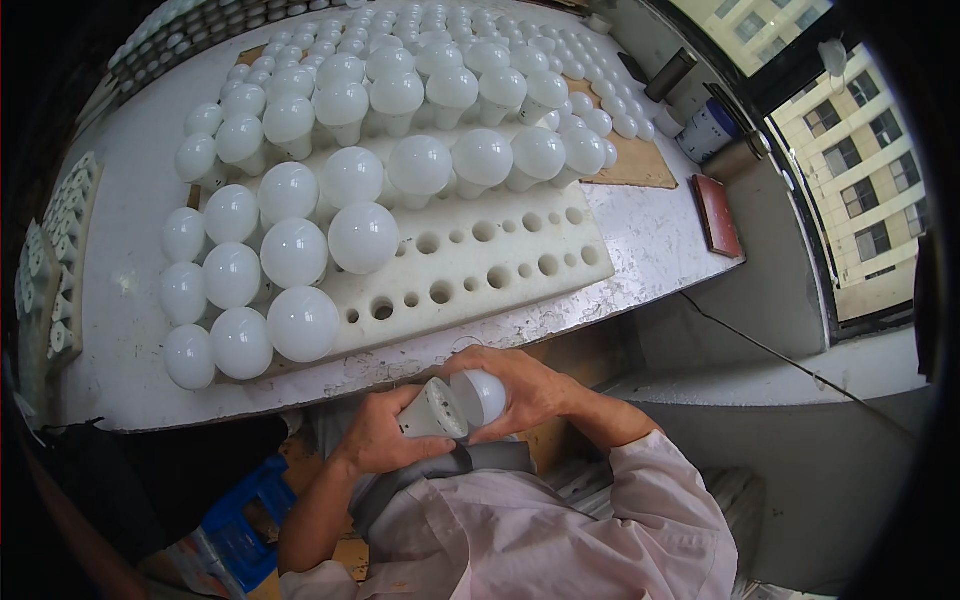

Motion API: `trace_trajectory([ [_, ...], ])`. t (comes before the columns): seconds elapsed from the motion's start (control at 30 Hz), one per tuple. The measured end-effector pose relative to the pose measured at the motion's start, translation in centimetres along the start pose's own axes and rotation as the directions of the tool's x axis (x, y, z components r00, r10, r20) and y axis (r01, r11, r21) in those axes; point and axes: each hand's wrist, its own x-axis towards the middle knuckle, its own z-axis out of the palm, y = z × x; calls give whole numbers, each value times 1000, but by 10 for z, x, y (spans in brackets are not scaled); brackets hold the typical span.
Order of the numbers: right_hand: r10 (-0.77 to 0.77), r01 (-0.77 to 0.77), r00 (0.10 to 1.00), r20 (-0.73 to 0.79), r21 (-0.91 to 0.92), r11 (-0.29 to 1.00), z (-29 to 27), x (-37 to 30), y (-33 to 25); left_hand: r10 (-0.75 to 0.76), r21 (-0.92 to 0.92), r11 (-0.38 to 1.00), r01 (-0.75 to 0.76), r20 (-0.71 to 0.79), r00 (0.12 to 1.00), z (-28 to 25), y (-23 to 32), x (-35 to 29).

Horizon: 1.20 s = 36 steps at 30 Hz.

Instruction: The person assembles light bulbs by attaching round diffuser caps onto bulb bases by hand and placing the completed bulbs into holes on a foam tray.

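My left hand (385,438) is closed around a white light bulb base (433,410), whose flat, open end faces right. In my right hand (522,388) is a white rounded bulb cover (478,396), tilted with its edge close against that end. Whether the two parts touch all round I cannot tell. Both hands are in front of the table's near edge, above my lap. Just beyond them on the table, a white foam tray (520,293) with rows of round holes holds several finished-looking bulbs (303,324) standing upright.
More bulbs (395,92) fill the trays toward the back of the white table (120,330). White parts stand in a rack (65,260) at the left. A red-brown notebook (716,216) lies at the right edge, near a bucket (706,130). A blue plastic crate (245,525) is below left.
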Motion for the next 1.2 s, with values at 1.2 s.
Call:
trace_trajectory([
  [1.2,-258,242,844,-470,-96,965,-4,-1,3,43,-394,918,-53,-36,998,2,-7,8],
])
